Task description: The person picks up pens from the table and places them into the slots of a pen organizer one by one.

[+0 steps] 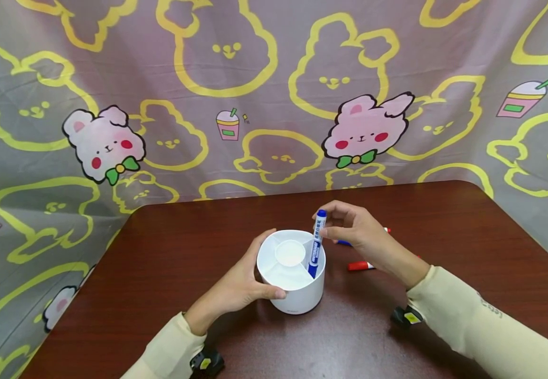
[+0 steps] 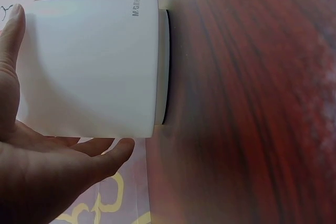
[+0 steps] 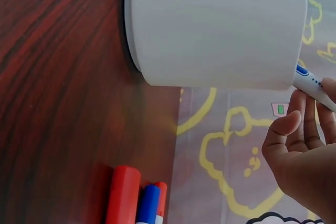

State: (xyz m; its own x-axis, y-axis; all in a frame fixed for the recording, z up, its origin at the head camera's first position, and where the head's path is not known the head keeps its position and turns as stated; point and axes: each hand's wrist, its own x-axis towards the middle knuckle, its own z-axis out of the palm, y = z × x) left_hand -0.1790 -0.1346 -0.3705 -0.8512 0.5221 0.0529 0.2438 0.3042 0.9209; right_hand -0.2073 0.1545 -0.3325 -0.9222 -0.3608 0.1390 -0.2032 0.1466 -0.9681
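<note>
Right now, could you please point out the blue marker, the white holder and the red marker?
blue marker [image 1: 316, 251], head view, barrel label.
white holder [image 1: 302, 297], head view, outer wall.
red marker [image 1: 360, 266], head view, red cap.

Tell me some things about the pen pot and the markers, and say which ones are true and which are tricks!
1. The right hand holds a blue marker standing in the white pen pot. True.
2. The left hand lies flat on the table, away from the pot. False: it holds the pot's side.
3. A red marker lies on the table near the right hand. True.
4. The pot is full of markers. False: only the blue marker is in it.
5. The table is green. False: it is dark reddish-brown wood.
</note>
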